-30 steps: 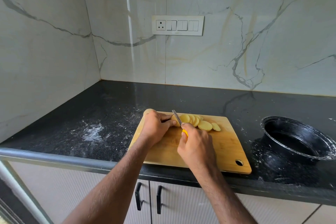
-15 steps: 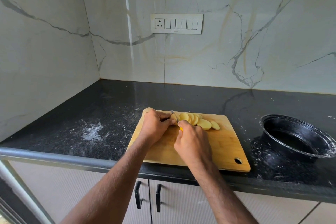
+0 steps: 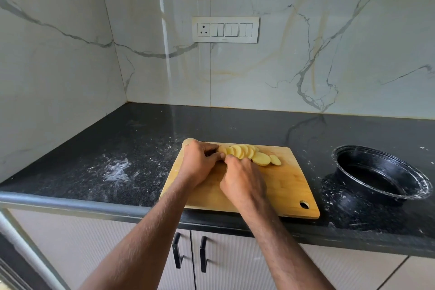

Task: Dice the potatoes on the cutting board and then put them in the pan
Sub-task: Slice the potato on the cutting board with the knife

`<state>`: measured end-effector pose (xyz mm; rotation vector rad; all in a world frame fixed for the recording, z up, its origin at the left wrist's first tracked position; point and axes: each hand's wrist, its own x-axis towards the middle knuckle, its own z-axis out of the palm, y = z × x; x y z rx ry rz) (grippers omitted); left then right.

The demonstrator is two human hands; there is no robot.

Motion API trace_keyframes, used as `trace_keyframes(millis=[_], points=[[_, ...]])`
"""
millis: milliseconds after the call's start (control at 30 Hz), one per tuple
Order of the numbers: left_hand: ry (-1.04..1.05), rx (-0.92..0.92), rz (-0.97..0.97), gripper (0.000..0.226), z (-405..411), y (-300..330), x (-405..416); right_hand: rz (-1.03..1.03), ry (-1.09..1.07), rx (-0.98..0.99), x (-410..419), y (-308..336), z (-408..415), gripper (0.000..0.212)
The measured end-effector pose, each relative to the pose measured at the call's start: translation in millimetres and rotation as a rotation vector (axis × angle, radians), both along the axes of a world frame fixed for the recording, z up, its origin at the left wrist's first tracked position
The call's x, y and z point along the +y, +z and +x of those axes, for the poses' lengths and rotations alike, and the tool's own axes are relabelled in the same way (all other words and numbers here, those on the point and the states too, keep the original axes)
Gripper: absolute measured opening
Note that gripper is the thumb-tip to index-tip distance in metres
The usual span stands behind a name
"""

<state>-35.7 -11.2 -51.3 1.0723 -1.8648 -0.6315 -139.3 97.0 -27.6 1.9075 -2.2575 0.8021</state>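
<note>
Head view: left hand (image 3: 196, 167) curled gripping potato (image 3: 222, 149); right hand (image 3: 243, 180) fisted beside slices (image 3: 261, 159), contents hidden.

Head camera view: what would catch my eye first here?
Two hands meet over a wooden cutting board at the counter's front edge: the left hand holds the uncut potato, the right hand is curled beside it. Pale potato slices fan along the board's far edge; a black pan sits right.

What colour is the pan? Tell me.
Black, with whitish smears along its rim; the pan shows in the head view, right of the board.
</note>
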Motion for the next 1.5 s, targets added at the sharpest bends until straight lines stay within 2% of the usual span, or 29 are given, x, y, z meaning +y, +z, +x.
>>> trace_keyframes(millis=[167,300,467,567,633,867,1133,1500], points=[[0.015,-0.029,0.013,0.008,2.8,3.5,1.7,-0.053,-0.044,0.002,10.1,-5.4,-11.3,0.028],[0.033,-0.055,0.024,0.022,4.0,3.4,2.6,-0.098,-0.067,-0.034,13.0,-11.3,-12.8,0.031],[-0.04,-0.05,0.03,0.017,3.3,2.0,0.5,-0.079,-0.064,-0.008,12.9,-13.6,-10.3,0.029],[-0.018,-0.06,0.018,0.039,2.5,-0.2,-0.4,-0.064,-0.046,0.014,13.0,-12.8,-9.9,0.026],[-0.007,-0.084,-0.007,0.045,0.7,-0.4,0.1,-0.065,-0.036,0.021,13.7,-12.4,-11.3,0.025],[0.056,-0.108,0.009,0.046,-0.9,2.0,0.3,-0.107,-0.022,0.0,19.5,-14.3,-19.9,0.028],[0.014,-0.073,0.045,0.048,1.1,0.6,0.7,-0.339,-0.073,-0.14,21.7,-17.6,-18.3,0.023],[0.056,0.055,0.105,0.028,-2.3,1.6,0.9,-0.384,-0.038,-0.075,9.6,-16.6,-5.4,0.023]])
